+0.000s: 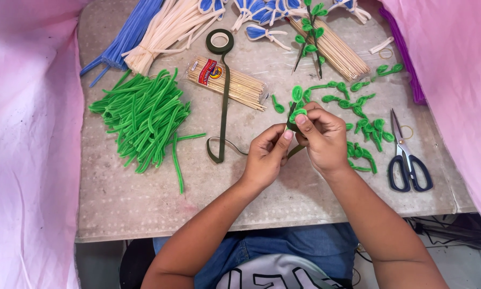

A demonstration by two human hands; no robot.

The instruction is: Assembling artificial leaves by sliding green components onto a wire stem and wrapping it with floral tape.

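A worn, speckled grey counter (pixel 144 208) fills the view, lit evenly from above. Pink fabric (pixel 26 160) hangs along its left side and again at the right (pixel 454 80). Dark cables (pixel 444 227) lie on the floor beneath the right edge.

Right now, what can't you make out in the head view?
- Stem: middle covered by fingers of the right hand and left hand.
- Blue pipe cleaners and cream pipe cleaners: cut off by the top edge.
- Purple bundle: mostly under pink cloth.
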